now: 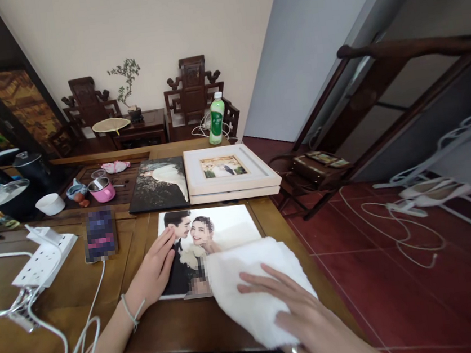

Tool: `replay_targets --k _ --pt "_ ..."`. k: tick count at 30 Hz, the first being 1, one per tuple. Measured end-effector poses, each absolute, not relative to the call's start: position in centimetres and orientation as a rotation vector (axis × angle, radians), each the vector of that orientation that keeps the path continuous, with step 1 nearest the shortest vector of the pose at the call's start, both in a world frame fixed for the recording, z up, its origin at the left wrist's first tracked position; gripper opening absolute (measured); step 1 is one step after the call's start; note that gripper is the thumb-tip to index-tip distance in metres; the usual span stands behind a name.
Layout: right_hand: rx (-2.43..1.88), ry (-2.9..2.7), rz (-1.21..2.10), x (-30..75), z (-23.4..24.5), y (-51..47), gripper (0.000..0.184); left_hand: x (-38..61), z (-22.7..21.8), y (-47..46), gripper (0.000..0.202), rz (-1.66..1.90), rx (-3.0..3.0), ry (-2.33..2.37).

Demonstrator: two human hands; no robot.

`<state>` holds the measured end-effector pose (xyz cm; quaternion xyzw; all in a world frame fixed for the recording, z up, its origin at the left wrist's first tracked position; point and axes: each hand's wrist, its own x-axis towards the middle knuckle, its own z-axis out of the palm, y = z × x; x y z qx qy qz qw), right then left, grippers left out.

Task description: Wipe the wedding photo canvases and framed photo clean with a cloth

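Note:
A photo album (232,222) with a couple's portrait on its cover lies flat on the wooden table (151,333). My left hand (157,265) rests on the album's left edge, palm down with fingers stretched out. Over the lower right part of the cover, a folded white cloth (258,264) is pressed down by my right hand (292,300). Its fingers are spread across the cloth and the thumb sits at the near side. The cloth hides that corner of the cover and overhangs the table's near edge.
Behind the album are a dark photo board (156,188) and a white framed-picture box (236,185). A green bottle (216,119) stands beyond. To the left are a phone (100,234), a power strip (46,254), white cables, a pink cup (101,190) and a white bowl (50,204).

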<state>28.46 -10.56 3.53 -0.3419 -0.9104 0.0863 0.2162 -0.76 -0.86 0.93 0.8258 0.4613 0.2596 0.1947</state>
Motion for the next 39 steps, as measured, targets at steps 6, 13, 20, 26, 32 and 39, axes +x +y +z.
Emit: replay_targets --k 6,13,20,26,32,39 --pt "-1.095 -2.485 0.215 27.9 3.1 -3.5 0.018 -0.8 0.8 -0.9 0.043 0.718 2.313 1.299" --pt "-1.152 -2.432 0.14 27.3 3.1 3.3 0.019 -0.9 0.7 -1.0 0.043 0.735 2.304 1.284" --pt "-1.047 -2.456 0.129 27.0 2.1 -1.0 0.018 -0.8 0.8 -1.0 0.043 0.748 2.304 1.291" --pt "-0.931 -2.48 0.139 26.7 2.3 -8.6 0.017 -0.8 0.9 -1.0 0.043 0.741 2.3 1.277" --pt "-0.811 -2.508 0.114 26.3 2.4 -11.7 0.015 -0.8 0.9 -1.0 0.043 0.745 2.312 1.272" --pt "-1.028 -2.506 0.268 25.5 3.2 -6.0 0.025 -0.8 0.8 -0.9 0.043 0.736 2.312 1.277"
